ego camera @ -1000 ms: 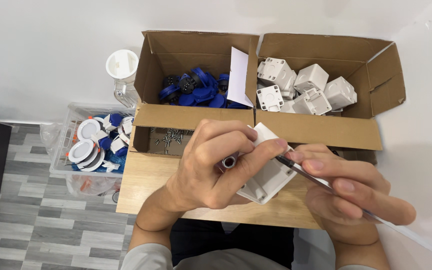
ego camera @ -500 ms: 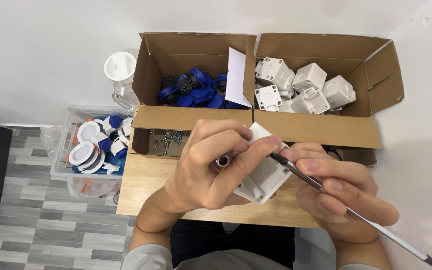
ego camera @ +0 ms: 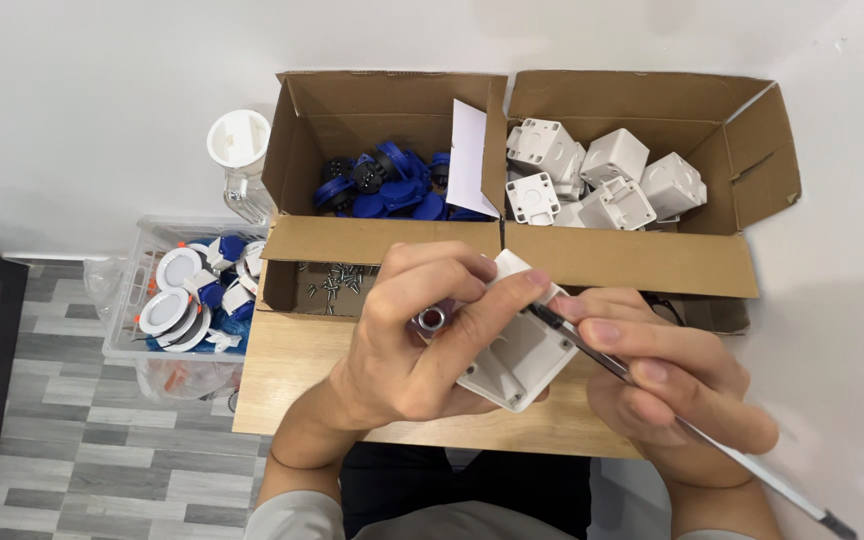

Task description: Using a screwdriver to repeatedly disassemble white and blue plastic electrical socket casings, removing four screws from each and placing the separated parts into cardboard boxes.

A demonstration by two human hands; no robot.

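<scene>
Over the wooden table (ego camera: pixel 292 390), the left hand (ego camera: pixel 422 340) grips a white square box (ego camera: pixel 512 355) while the right hand (ego camera: pixel 672 385) clasps a thin screwdriver (ego camera: pixel 712 450) against its upper edge.

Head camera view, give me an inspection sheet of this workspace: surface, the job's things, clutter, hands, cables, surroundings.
Surface: wooden table, mostly covered.
Job's things: white box; screwdriver, tip at the box.
Clutter: carton of blue parts; carton of white boxes; screws; basket of round fittings.
Hands: left hand grips the box; right hand holds the screwdriver.
Cables: nothing seen.
Surroundings: white wall, grey floor.
</scene>
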